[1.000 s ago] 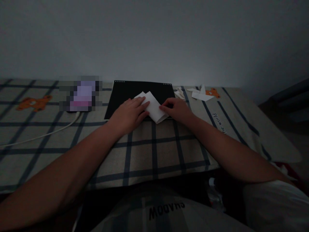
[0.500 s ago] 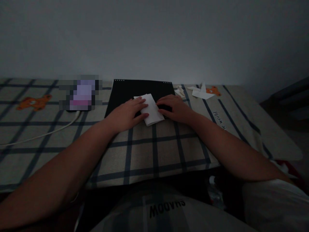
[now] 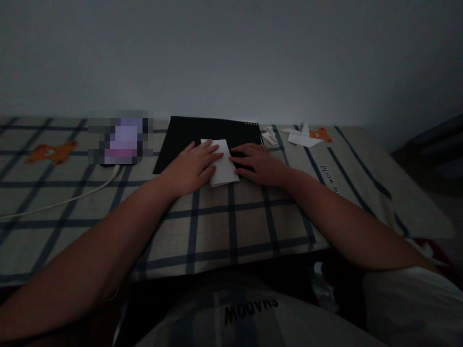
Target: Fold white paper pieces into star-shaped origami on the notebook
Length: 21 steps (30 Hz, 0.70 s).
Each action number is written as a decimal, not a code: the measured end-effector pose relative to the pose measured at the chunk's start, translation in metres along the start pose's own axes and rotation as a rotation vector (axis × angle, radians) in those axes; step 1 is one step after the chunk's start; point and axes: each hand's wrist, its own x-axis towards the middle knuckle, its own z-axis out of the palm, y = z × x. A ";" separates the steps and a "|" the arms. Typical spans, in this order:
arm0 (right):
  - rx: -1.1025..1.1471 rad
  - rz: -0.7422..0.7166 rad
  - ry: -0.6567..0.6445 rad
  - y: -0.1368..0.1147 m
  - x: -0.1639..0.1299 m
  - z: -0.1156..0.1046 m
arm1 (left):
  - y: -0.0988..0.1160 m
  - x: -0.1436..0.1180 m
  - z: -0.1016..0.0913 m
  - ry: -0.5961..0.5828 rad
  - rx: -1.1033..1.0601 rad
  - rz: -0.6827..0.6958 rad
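Observation:
A folded white paper point(image 3: 223, 166) lies half on a black board point(image 3: 188, 137) and half on the plaid cloth. My left hand point(image 3: 191, 166) rests flat on the paper's left side, fingers spread over its upper edge. My right hand point(image 3: 258, 163) lies flat at the paper's right edge, fingertips touching it. Both hands press the paper down rather than lift it.
The plaid cloth point(image 3: 231, 217) with orange bear prints covers the surface. A blurred object point(image 3: 121, 137) with a white cable point(image 3: 61, 202) lies at the left. Folded white paper pieces point(image 3: 300, 137) and small scraps point(image 3: 269, 136) sit at the back right, near the wall.
The paper has turned from a diamond-like slant to nearly upright and looks narrower. Both hands shifted slightly left and closer together on it; the board slid a little left.

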 end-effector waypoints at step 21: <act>0.052 -0.042 -0.036 0.020 -0.001 -0.003 | 0.011 0.002 0.004 -0.014 -0.009 -0.029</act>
